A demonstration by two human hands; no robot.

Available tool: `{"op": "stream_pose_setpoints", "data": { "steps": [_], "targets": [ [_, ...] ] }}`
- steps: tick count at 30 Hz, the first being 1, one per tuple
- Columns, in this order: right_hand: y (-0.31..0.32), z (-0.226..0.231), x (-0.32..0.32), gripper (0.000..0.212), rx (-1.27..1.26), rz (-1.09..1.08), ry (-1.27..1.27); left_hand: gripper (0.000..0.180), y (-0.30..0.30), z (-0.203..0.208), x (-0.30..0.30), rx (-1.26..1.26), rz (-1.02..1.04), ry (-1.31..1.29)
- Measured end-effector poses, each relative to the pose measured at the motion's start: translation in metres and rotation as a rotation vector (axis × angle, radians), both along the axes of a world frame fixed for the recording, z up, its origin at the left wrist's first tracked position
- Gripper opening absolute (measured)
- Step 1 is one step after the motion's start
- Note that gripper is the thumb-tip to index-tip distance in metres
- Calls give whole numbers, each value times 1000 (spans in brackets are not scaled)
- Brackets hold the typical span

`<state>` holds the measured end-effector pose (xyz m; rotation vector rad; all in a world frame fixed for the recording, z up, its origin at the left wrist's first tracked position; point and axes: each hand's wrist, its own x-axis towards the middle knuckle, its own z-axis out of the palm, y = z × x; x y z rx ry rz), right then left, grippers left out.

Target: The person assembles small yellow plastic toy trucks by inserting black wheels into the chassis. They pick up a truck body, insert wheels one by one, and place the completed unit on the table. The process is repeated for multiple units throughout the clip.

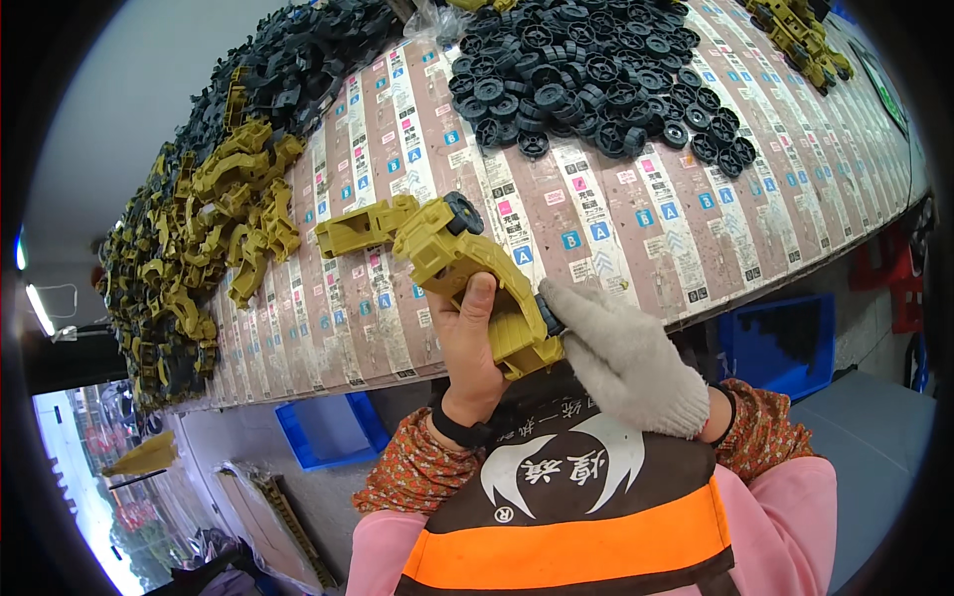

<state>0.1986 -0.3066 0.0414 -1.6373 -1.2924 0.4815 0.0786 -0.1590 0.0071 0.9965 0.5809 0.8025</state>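
My bare left hand is closed around a yellow plastic toy vehicle body, its thumb on the near side. The body is tilted above the table's near edge. One black toy wheel sits at its far end. A second dark wheel is on its right side, partly covered by my right hand. That hand wears a whitish knit glove, and its fingers press together against this wheel. A yellow trough-shaped part shows beyond the body; I cannot tell whether the two are joined.
Black wheels are heaped at the table's far middle. Yellow body parts and dark plastic parts pile up along the left. Several yellow assemblies lie far right. Blue bins stand below the table's near edge.
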Motion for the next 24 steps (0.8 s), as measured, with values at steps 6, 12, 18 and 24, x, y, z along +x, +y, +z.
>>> {"op": "stream_pose_setpoints", "data": {
  "steps": [6,12,18,24],
  "targets": [
    [-3,2,2,59,-160,48,250,50,-7,-21,-13,213,-27,-45],
    [2,-5,6,53,-159,112,547,81,0,-39,-18,300,-198,-62],
    [5,15,36,48,-274,57,284,67,8,-4,-4,66,-261,39],
    [26,26,62,52,70,-148,165,60,33,18,1,-237,-652,178]
  ]
}}
